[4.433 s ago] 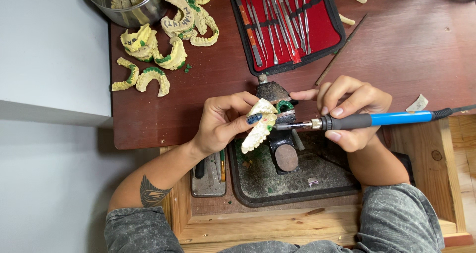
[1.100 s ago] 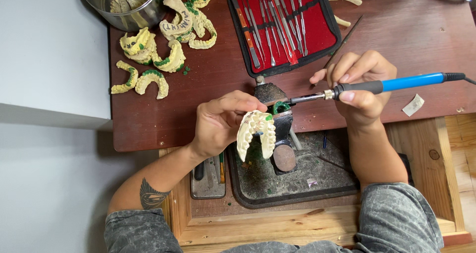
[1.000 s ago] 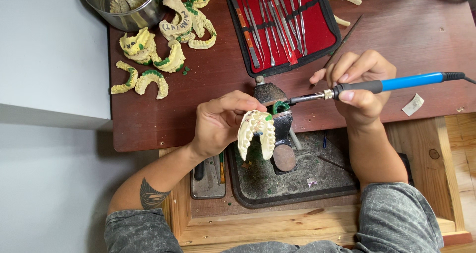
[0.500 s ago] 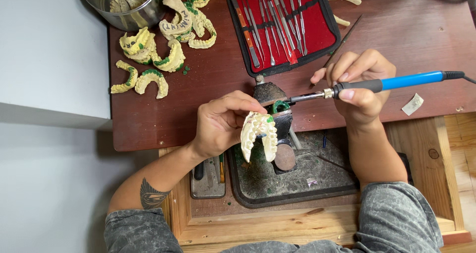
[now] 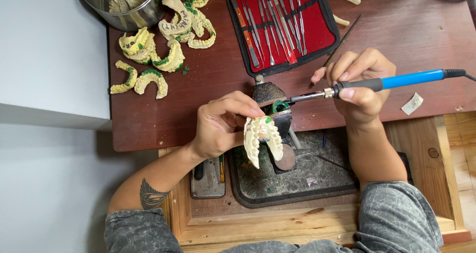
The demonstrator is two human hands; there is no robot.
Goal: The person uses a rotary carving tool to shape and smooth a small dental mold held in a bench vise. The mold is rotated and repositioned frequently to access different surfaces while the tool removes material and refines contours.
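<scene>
Our left hand (image 5: 220, 126) pinches a pale yellow dental cast (image 5: 262, 140) between thumb and curled fingers, holding it upright with the tooth row facing us, just over the dark metal tray (image 5: 297, 183) sunk in the wooden bench. Our right hand (image 5: 358, 84) is closed in a pen grip around a blue-handled electric wax tool (image 5: 377, 83); its metal tip points toward our left hand and rests at a small pot of green wax (image 5: 278, 106) on the dark stand (image 5: 270, 93), just above the cast. Whether the tip actually touches the wax we cannot tell.

Beyond both hands lies an open red instrument case (image 5: 282, 22) with steel hand tools strapped in rows. Farther out past our left hand sit more yellow casts (image 5: 158, 50), several dabbed with green, and a steel bowl (image 5: 124, 7) holding others. A scrap of paper (image 5: 411, 103) lies just beyond our right wrist.

We judge the risks to be these. The hot tip is near our left thumb and fingertips, so a slip could burn us. Wax carried across the short gap could drip onto the tooth surfaces or the tray rather than the intended spot. The cast is held only by a fingertip pinch; pressing with the tool could twist it loose, and plaster chips easily. The cord trailing off past our right hand could tug the tool off line.
</scene>
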